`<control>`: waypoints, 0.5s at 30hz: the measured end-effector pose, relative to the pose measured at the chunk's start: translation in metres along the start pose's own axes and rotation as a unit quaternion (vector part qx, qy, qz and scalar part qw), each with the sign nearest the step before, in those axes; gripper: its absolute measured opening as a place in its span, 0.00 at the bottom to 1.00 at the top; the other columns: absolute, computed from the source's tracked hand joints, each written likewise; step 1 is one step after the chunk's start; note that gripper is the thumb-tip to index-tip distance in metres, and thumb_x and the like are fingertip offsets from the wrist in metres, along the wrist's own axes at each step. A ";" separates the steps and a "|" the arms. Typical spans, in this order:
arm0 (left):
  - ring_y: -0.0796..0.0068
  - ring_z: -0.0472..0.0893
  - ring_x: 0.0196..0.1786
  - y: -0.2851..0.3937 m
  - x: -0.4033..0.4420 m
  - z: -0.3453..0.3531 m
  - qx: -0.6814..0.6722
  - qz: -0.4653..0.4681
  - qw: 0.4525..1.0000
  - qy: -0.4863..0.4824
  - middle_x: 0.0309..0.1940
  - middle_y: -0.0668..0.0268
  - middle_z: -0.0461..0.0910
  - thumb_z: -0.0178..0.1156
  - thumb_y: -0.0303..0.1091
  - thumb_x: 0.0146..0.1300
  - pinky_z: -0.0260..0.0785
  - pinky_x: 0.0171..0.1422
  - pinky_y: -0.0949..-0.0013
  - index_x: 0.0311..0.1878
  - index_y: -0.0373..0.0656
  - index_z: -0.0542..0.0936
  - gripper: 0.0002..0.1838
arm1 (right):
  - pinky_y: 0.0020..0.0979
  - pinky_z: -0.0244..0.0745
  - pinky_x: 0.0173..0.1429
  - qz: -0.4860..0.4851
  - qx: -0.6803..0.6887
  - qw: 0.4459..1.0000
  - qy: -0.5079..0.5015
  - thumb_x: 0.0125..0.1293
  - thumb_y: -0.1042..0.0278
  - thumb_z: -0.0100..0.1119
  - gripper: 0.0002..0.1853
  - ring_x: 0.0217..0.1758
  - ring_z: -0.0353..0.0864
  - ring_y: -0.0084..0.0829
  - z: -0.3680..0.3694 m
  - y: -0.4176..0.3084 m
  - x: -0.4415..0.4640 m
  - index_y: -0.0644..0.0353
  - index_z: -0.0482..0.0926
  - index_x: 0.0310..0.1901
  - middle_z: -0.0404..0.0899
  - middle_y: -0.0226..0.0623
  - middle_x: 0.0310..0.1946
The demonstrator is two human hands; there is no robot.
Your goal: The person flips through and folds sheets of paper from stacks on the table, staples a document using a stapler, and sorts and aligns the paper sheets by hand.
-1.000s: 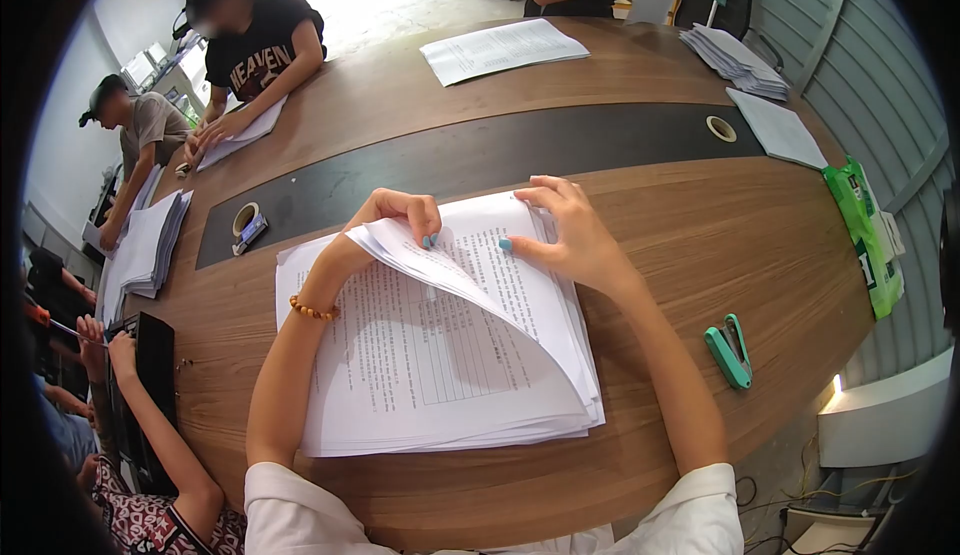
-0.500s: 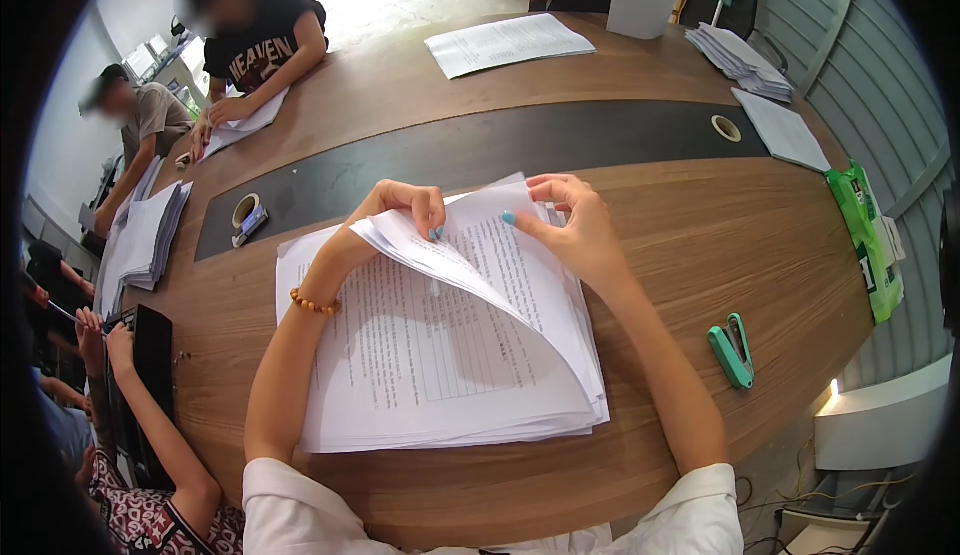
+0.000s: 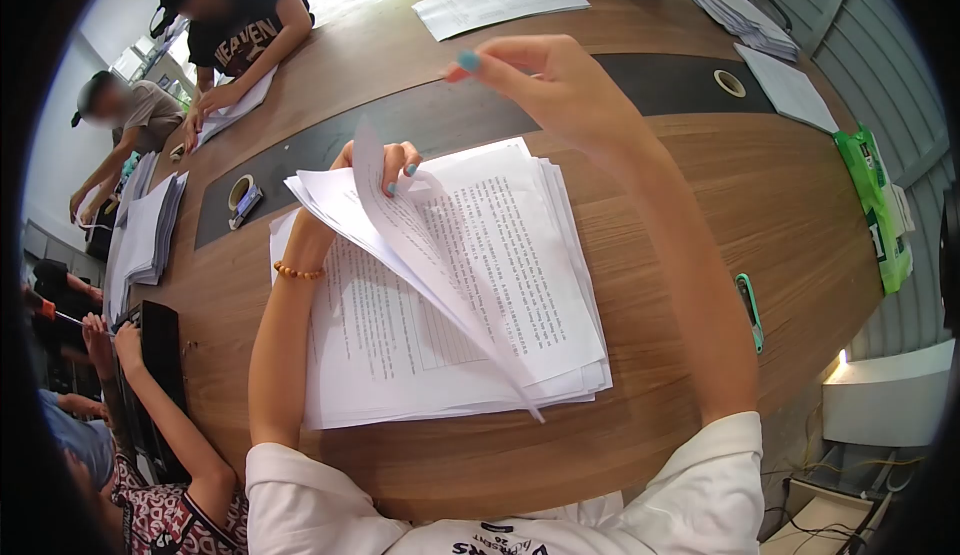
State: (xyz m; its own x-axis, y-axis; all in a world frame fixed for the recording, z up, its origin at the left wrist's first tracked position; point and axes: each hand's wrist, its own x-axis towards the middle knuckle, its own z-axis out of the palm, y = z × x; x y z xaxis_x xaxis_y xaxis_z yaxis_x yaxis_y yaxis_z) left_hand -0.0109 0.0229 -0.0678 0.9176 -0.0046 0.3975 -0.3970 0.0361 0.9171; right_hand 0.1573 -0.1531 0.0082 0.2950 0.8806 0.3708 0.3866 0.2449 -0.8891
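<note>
A thick stack of printed paper (image 3: pixel 460 355) lies on the table in front of me. My left hand (image 3: pixel 400 163), with a beaded bracelet at the wrist, grips several turned-back printed sheets (image 3: pixel 330 200) near the top of the stack. One of these sheets stands up in a curve beside the fingers, its lower corner hanging over the page beneath. My right hand (image 3: pixel 545 80) is lifted above the far side of the stack. Its fingers are loosely bent, the thumb apart from the palm, with no paper seen in them.
To the right lies a green stapler (image 3: pixel 748 313), partly behind my forearm. Tape rolls (image 3: pixel 729 83) and a small blue-and-white box (image 3: pixel 245 207) rest on the dark strip. A green packet (image 3: pixel 873 210) sits at the right edge. Other people work with paper stacks (image 3: pixel 150 225) at left.
My right hand has left the page's top corner and risen up and away. My left hand has shifted left with the folded sheets, and another sheet has come over toward it.
</note>
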 end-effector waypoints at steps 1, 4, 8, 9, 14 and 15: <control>0.75 0.66 0.38 0.000 -0.003 0.000 -0.005 0.003 1.000 0.018 0.17 0.76 0.69 0.74 0.49 0.29 0.55 0.46 0.74 0.17 0.51 0.76 0.18 | 0.30 0.70 0.38 -0.026 -0.117 0.992 0.031 0.53 0.57 0.58 0.13 0.30 0.74 0.29 -0.006 0.014 -0.002 0.59 0.81 0.31 0.79 0.38 0.30; 0.73 0.65 0.40 0.001 -0.002 0.000 0.008 -0.003 1.000 0.009 0.16 0.77 0.67 0.73 0.53 0.29 0.54 0.47 0.74 0.17 0.52 0.77 0.19 | 0.30 0.67 0.45 0.001 -0.265 0.960 -0.086 0.54 0.57 0.58 0.13 0.41 0.74 0.30 -0.012 0.038 -0.013 0.59 0.80 0.33 0.78 0.36 0.34; 0.73 0.65 0.40 0.004 -0.002 0.006 0.003 -0.002 1.000 0.015 0.17 0.77 0.68 0.73 0.53 0.29 0.53 0.49 0.75 0.18 0.53 0.77 0.19 | 0.34 0.66 0.49 0.057 -0.318 0.944 -0.065 0.52 0.57 0.61 0.14 0.49 0.68 0.34 -0.004 0.046 -0.021 0.58 0.79 0.34 0.76 0.38 0.38; 0.73 0.65 0.40 0.003 -0.003 0.003 0.003 -0.003 1.000 0.015 0.17 0.77 0.68 0.73 0.53 0.29 0.53 0.49 0.75 0.18 0.53 0.77 0.19 | 0.35 0.65 0.49 0.070 -0.329 0.938 -0.082 0.51 0.57 0.61 0.14 0.52 0.65 0.35 -0.004 0.047 -0.018 0.58 0.79 0.34 0.75 0.39 0.40; 0.73 0.66 0.40 0.001 -0.003 0.002 -0.014 -0.007 1.000 0.014 0.18 0.76 0.69 0.72 0.52 0.30 0.56 0.48 0.73 0.20 0.53 0.78 0.18 | 0.34 0.71 0.44 0.092 -0.302 0.945 -0.085 0.49 0.60 0.62 0.14 0.52 0.68 0.34 -0.006 0.038 -0.008 0.60 0.79 0.33 0.78 0.44 0.32; 0.73 0.66 0.40 0.002 -0.004 0.001 -0.013 -0.008 1.000 0.014 0.18 0.76 0.69 0.72 0.52 0.30 0.56 0.48 0.73 0.20 0.53 0.78 0.18 | 0.32 0.72 0.40 0.114 -0.248 0.958 -0.090 0.48 0.60 0.62 0.14 0.43 0.73 0.32 -0.005 0.036 -0.006 0.61 0.79 0.32 0.78 0.44 0.31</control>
State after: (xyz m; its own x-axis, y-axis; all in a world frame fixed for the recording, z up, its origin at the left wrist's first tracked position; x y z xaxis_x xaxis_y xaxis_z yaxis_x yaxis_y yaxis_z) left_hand -0.0151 0.0220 -0.0677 0.9240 0.0233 0.3817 -0.3824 0.0623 0.9219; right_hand 0.1736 -0.1513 -0.0248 0.2831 0.9549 0.0900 0.7105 -0.1458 -0.6884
